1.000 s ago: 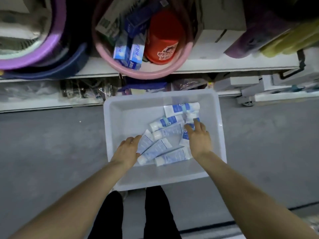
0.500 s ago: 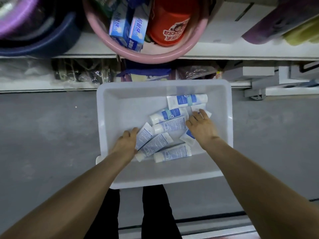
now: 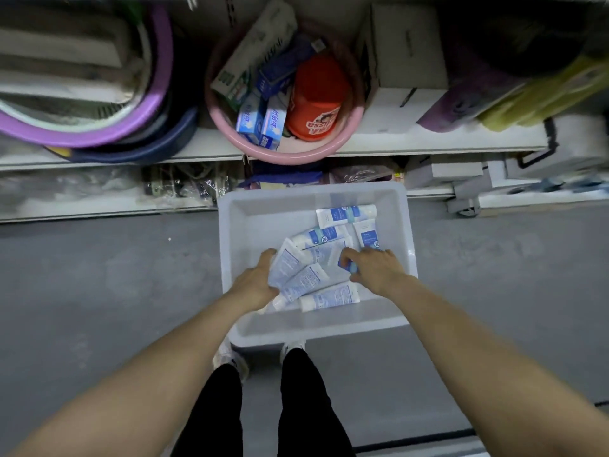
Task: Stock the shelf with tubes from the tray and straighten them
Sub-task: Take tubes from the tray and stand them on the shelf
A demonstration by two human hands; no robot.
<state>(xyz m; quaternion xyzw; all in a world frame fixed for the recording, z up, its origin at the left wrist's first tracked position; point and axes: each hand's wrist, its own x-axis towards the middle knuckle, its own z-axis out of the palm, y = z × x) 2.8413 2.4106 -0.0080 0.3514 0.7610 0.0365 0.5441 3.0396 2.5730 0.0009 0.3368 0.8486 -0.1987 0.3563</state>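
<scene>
A white plastic tray [image 3: 253, 219] sits on the grey floor in front of a low shelf [image 3: 412, 146]. Several white and blue tubes [image 3: 331, 296] lie jumbled in it. My left hand [image 3: 255, 280] is inside the tray, its fingers curled around the tail of a tube [image 3: 286, 263] at the left of the pile. At the right of the pile, my right hand [image 3: 375, 268] has its fingers closed over a blue-marked tube [image 3: 349, 267]. Another tube [image 3: 346, 214] lies apart near the tray's far wall.
On the shelf stand a pink basin [image 3: 290, 153] with boxes and a red cup, purple and dark blue basins [image 3: 108, 133] at the left, a white carton [image 3: 405, 61], and purple and yellow rolls [image 3: 527, 94] at the right. My legs and shoes are below the tray.
My right hand has curled its fingers down onto a tube. The left hand has closed on the leftmost tube's tail. The view has tilted up, so more of the shelf shows.
</scene>
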